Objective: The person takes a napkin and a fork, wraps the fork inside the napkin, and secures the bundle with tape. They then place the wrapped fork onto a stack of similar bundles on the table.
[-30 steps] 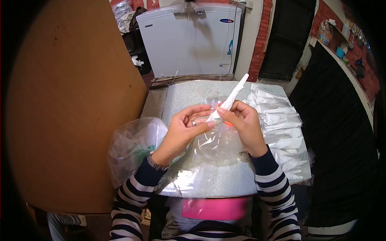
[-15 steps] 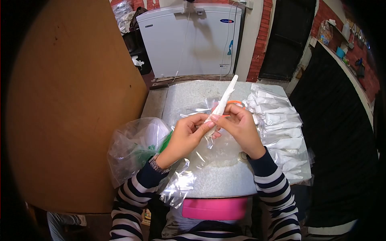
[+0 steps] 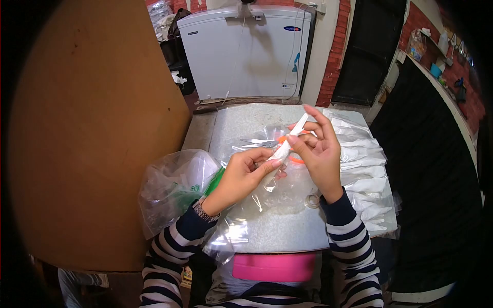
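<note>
A slim white napkin-wrapped bundle (image 3: 284, 149) slants up and to the right above the table, with what looks like plastic cutlery handles at its top end. My left hand (image 3: 242, 175) pinches its lower part between thumb and fingers. Higher up, my right hand (image 3: 322, 154) has its thumb and fingers closed on the bundle, the index finger reaching to the tip. Behind the hands lie scissors with orange handles (image 3: 296, 160), partly covered by my right hand. Clear plastic wrappers (image 3: 231, 233) lie on the tabletop below my left forearm.
Many similar white bundles in clear sleeves (image 3: 362, 169) line the right side of the table (image 3: 287, 228). A tape roll (image 3: 312, 200) is by my right wrist. At left sits a clear plastic bag (image 3: 169, 179). A pink object (image 3: 275, 267) is below the front edge; a chest freezer (image 3: 246, 61) stands behind.
My right hand has slid up the bundle toward its tip, with its fingers now extended along it. The bundle sits slightly lower and farther right. My left hand keeps its hold.
</note>
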A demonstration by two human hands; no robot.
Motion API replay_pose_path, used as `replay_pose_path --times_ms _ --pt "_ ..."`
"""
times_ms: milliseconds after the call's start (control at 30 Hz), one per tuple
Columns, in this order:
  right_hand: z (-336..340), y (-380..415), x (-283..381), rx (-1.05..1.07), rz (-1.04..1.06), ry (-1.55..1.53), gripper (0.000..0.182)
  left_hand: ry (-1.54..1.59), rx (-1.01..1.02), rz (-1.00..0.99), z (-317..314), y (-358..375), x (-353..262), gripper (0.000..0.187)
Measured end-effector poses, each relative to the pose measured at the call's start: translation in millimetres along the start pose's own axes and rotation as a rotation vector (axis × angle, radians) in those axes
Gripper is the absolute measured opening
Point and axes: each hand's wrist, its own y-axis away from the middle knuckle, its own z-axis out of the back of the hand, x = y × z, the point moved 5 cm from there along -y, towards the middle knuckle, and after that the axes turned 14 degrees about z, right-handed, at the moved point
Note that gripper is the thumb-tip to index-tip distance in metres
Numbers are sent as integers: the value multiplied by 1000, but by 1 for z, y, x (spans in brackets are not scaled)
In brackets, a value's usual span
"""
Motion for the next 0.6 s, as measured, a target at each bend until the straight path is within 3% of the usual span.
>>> replay_pose_path --times_ms 300,367,467,600 --pt "-14 9 -4 190 64 120 37 129 -76 -67 8 1 -1 25" --pt "-20 10 -3 257 132 164 37 101 -182 -101 14 3 2 24" --pt "-26 14 -5 322 153 214 40 219 -147 -77 16 -1 2 23" --pt "-25 16 -12 284 -34 46 30 328 -135 -44 16 -1 5 22"
